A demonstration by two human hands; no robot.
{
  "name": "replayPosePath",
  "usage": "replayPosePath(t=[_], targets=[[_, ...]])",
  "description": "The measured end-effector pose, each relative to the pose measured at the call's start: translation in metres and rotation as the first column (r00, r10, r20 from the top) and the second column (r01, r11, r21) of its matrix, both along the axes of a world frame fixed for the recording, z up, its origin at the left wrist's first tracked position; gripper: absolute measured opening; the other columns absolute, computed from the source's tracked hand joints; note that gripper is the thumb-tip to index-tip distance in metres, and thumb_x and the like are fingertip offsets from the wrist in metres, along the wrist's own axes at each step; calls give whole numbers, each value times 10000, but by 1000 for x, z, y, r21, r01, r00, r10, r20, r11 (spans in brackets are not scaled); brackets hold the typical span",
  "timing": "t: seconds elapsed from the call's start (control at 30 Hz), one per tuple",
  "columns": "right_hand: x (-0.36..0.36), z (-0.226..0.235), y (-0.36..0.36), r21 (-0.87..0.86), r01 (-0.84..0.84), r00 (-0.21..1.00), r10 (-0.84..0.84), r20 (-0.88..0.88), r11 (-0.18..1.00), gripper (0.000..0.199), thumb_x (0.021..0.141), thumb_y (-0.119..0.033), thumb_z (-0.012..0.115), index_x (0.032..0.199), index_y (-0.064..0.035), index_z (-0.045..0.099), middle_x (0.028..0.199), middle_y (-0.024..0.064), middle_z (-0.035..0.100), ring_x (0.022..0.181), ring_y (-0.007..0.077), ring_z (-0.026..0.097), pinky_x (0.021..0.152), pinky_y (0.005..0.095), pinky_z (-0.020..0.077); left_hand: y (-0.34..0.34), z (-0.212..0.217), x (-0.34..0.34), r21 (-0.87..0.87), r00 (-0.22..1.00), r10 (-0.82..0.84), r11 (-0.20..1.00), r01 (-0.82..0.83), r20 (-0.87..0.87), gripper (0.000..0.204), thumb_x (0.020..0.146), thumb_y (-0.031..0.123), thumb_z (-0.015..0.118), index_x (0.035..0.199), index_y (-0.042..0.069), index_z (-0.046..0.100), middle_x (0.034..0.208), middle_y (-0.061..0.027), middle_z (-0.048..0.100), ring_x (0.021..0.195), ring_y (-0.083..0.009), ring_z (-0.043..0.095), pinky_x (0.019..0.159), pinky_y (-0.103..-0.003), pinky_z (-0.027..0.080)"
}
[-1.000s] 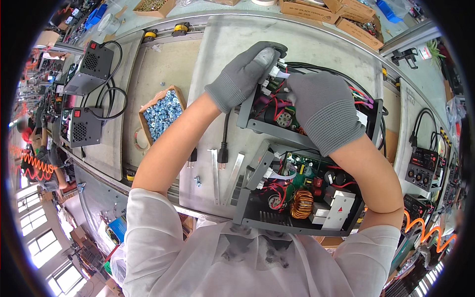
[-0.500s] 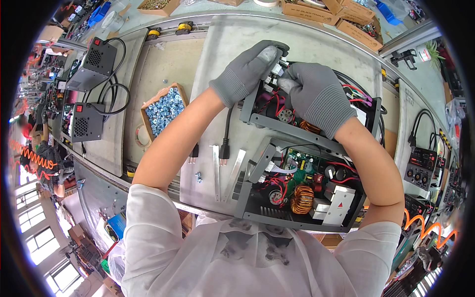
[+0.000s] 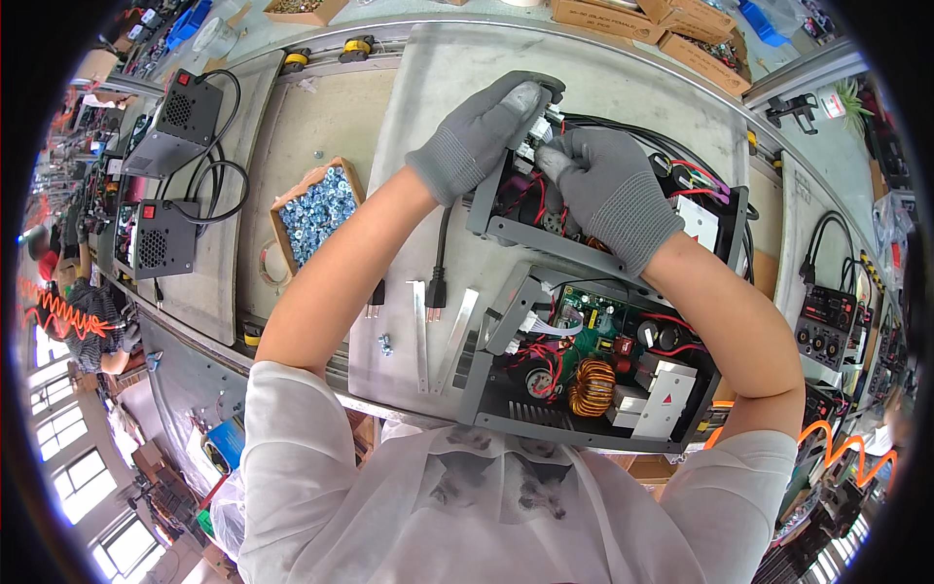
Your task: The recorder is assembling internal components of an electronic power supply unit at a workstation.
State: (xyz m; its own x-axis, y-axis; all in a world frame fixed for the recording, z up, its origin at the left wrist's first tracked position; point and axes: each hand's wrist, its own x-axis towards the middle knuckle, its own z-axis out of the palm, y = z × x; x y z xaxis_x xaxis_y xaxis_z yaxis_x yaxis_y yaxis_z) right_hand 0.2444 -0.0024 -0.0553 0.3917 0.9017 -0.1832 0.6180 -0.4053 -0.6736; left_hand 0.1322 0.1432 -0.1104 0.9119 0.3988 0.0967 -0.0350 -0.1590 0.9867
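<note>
Two open grey metal chassis lie on the light work mat. The far chassis holds red and black wires. My left hand, in a grey knit glove, grips its upper left corner, where a small white connector sits. My right hand, also gloved, reaches into that chassis and pinches the connector beside my left fingertips. The near chassis shows a green circuit board, a copper coil and white blocks.
A wooden tray of shiny nuts sits left of my left forearm. Two flat metal strips, a black plug and small screws lie on the mat. Grey boxed units with cables stand far left, cardboard boxes at the back.
Both hands have shifted slightly up and left at the far chassis corner. My right fingers have closed in on the white connector beside the left hand.
</note>
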Motion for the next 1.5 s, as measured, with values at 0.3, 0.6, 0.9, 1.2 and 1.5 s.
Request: replayPosePath(t=[0.3,0.6,0.9,1.2,1.5], targets=[[-5,10,4,-238,106,920,-186,-345,965,317,974,-302,600,911,-11,710,663,63,670,542,148,634,560,310,513,0,-5,2,-2,998,39,999,-39,41,451,1054,392,397,1266,46,594,1111,-77,645,1055,-145,556,989,-296,423],[-13,8,8,-173,146,844,-214,-491,974,239,967,-195,581,955,15,693,701,73,682,520,123,577,524,303,470,-8,-4,3,-210,997,61,977,-47,57,403,1044,355,421,1253,64,606,1064,-73,643,1001,-149,567,952,-304,452],[3,34,-10,-102,-23,980,2,-198,994,342,943,-291,644,1077,21,687,867,86,722,652,111,637,600,279,494,-7,22,-36,370,927,338,892,-260,-164,442,1039,411,438,1272,74,600,1062,-88,676,951,-178,632,881,-318,487],[-22,72,-53,247,-129,990,113,79,960,292,942,-244,636,1124,-21,681,925,79,698,843,117,625,800,280,497,-120,0,-214,619,536,530,785,-16,-657,238,871,386,641,933,164,703,875,-111,714,849,-327,692,768,-459,539],[-84,82,-102,384,-233,957,141,253,894,234,935,-149,631,1117,-6,669,1004,93,696,889,142,644,830,276,497,-172,-26,-218,572,440,583,802,-174,-683,304,892,328,625,1002,46,637,970,-174,701,910,-349,685,810,-434,525]])
